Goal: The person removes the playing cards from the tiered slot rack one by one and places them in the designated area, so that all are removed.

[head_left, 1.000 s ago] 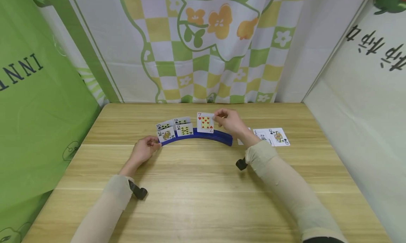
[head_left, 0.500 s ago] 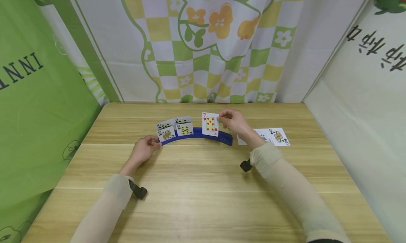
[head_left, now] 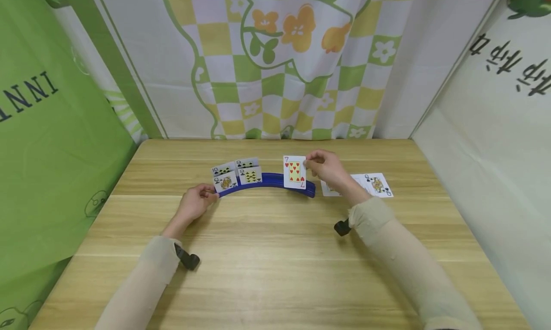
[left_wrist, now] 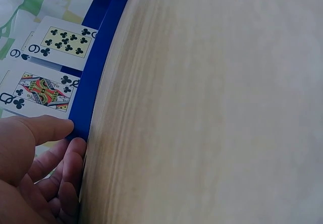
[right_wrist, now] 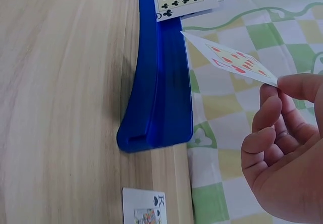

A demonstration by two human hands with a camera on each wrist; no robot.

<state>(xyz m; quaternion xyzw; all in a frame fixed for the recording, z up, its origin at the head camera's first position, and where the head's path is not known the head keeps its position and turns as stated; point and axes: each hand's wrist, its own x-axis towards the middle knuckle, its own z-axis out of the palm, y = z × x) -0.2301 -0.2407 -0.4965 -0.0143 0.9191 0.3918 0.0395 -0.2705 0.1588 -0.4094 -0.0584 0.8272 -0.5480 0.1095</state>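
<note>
right hand [head_left: 329,168]: thumb and fingertips clamped on the right edge of the seven of hearts [head_left: 294,171], i can see the pinch clearly on my right wrist feed
seven of hearts: held up in the air, face toward my head cam, over the right half of the blue card holder [head_left: 272,181]
left hand [head_left: 197,202]: on my left wrist feed the thumb and fingers are pinching the left end of the holder
blue card holder: curved, lying on the wooden table [head_left: 267,263]
cards in it: all at the left end. i've got queen of clubs [head_left: 225,182] and nine of clubs [head_left: 250,175] in front, a black ten [head_left: 224,169] and nine of spades [head_left: 247,162] behind
right of the holder: king of spades [right_wrist: 145,209] and queen of spades [head_left: 377,184] lying face up, more card partly hidden by the arm
</note>
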